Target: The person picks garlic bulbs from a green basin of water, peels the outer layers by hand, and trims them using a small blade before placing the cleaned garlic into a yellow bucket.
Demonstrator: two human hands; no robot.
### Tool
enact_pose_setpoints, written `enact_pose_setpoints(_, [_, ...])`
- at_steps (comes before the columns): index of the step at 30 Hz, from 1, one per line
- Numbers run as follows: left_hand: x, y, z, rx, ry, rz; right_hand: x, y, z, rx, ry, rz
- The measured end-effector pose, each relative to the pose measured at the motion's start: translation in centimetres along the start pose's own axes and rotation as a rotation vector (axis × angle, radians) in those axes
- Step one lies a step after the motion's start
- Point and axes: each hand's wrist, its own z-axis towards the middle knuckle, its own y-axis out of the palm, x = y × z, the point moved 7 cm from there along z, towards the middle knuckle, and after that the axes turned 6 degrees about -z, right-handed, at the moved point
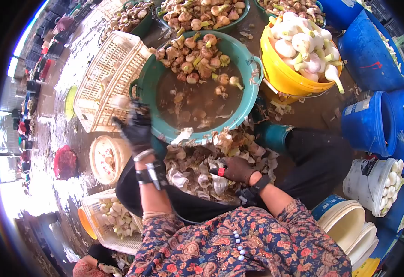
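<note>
My left hand (136, 127), in a dark glove, is raised at the left rim of the green tub (252, 108), beside the stacked cream crates (112, 76). It is blurred, its fingers look spread, and a pale bulb shows near them. My right hand (235, 170), in a brown glove with a red band on one finger, is closed over the heap of garlic skins (188, 171). A whitish piece shows at its fingertips, too small to name surely. Unpeeled garlic bulbs (192, 57) lie in the tub's far part, above brown water.
A yellow bucket (280, 76) heaped with peeled garlic stands right of the tub. Blue buckets (365, 122) and a white bucket (361, 182) line the right side. A lidded cream bucket (96, 159) and a garlic crate (95, 221) are at left. Another person's hand (107, 268) shows at the bottom left.
</note>
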Motion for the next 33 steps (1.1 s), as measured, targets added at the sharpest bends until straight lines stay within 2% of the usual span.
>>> enact_pose_setpoints(1, [0.4, 3.2, 1.1, -0.028, 0.049, 0.047, 0.3, -0.4, 0.1, 0.02, 0.037, 0.079])
enact_pose_setpoints(3, [-2.2, 5.4, 4.3, -0.164, -0.035, 0.273, 1.2, -0.3, 1.2, 0.013, 0.03, 0.085])
enact_pose_setpoints(4, [-3.2, 1.0, 7.4, -0.1, -0.093, 0.569, 0.8, -1.7, 1.2, 0.204, -0.042, 0.127])
enact_pose_setpoints(5, [-5.5, 3.2, 6.3, 0.009, 0.108, 1.246, 0.4, -3.1, 0.8, 0.396, -0.112, 0.164])
enact_pose_setpoints(6, [-8.9, 3.3, 6.9, -0.126, 0.173, 1.419, 0.7, -3.3, 0.8, 0.351, -0.006, 0.121])
enact_pose_setpoints(8, [-15.4, -5.4, 10.3, -0.329, 0.067, 1.722, 1.5, -3.5, 1.1, 0.419, 0.011, 0.203])
enact_pose_setpoints(10, [-21.3, -5.6, 10.8, -0.555, -0.077, 2.045, 1.6, -4.8, 1.0, 0.431, 0.035, 0.315])
enact_pose_setpoints(11, [-24.0, -8.1, 11.9, -0.655, -0.036, 2.174, 1.8, -5.3, 1.0, 0.482, 0.039, 0.365])
enact_pose_setpoints(13, [-27.7, -11.2, 12.5, -0.758, -0.264, 2.198, 3.1, -5.0, 1.6, 0.476, 0.104, 0.422])
enact_pose_setpoints(14, [-28.7, -11.8, 12.9, -0.76, -0.272, 2.188, 3.3, -5.3, 1.6, 0.505, 0.102, 0.432])
enact_pose_setpoints(16, [-30.0, -15.6, 12.9, -0.641, -0.795, 2.291, 4.0, -4.9, 2.0, 0.504, 0.135, 0.505])
enact_pose_setpoints(17, [-29.7, -16.4, 12.4, -0.648, -0.808, 2.288, 4.5, -4.5, 2.1, 0.507, 0.157, 0.577])
enact_pose_setpoints(18, [-29.0, -16.9, 11.5, -0.573, -0.808, 2.08, 5.0, -4.2, 2.1, 0.526, 0.183, 0.712])
enact_pose_setpoints(19, [-28.2, -17.4, 10.2, -0.49, -0.807, 1.876, 5.2, -4.0, 2.0, 0.518, 0.19, 0.722])
enact_pose_setpoints(20, [-27.3, -16.9, 8.5, -0.48, -0.824, 1.882, 5.5, -4.8, 1.6, 0.611, 0.209, 0.834])
enact_pose_setpoints(21, [-26.6, -14.7, 6.6, -0.445, -0.918, 1.55, 5.9, -5.5, 1.4, 0.706, 0.225, 0.946])
enact_pose_setpoints(22, [-25.8, -12.0, 4.7, -0.402, -0.982, 1.217, 6.6, -5.2, 1.8, 0.699, 0.223, 0.958])
enact_pose_setpoints(23, [-24.7, -10.0, 3.0, -0.383, -1.002, 1.248, 7.9, -4.6, 1.8, 0.745, 0.268, 0.871])
enact_pose_setpoints(25, [-22.8, -6.6, 0.2, -0.442, -0.823, 1.287, 8.1, -5.1, 1.4, 0.783, 0.309, 0.786])
enact_pose_setpoints(27, [-21.2, -2.7, -2.3, -0.472, -0.771, 1.474, 6.6, -7.2, 0.3, 0.801, 0.347, 0.478])
enact_pose_setpoints(29, [-20.8, 0.2, -4.9, -0.417, -0.791, 1.382, 6.8, -6.5, 0.5, 0.888, 0.264, 0.487])
enact_pose_setpoints(31, [-20.0, 3.0, -6.4, -0.506, -0.611, 1.627, 5.5, -6.6, 0.5, 0.795, 0.197, 0.513])
enact_pose_setpoints(33, [-19.2, 3.8, -7.2, -0.507, -0.559, 1.693, 4.4, -7.6, -0.4, 0.798, 0.134, 0.555])
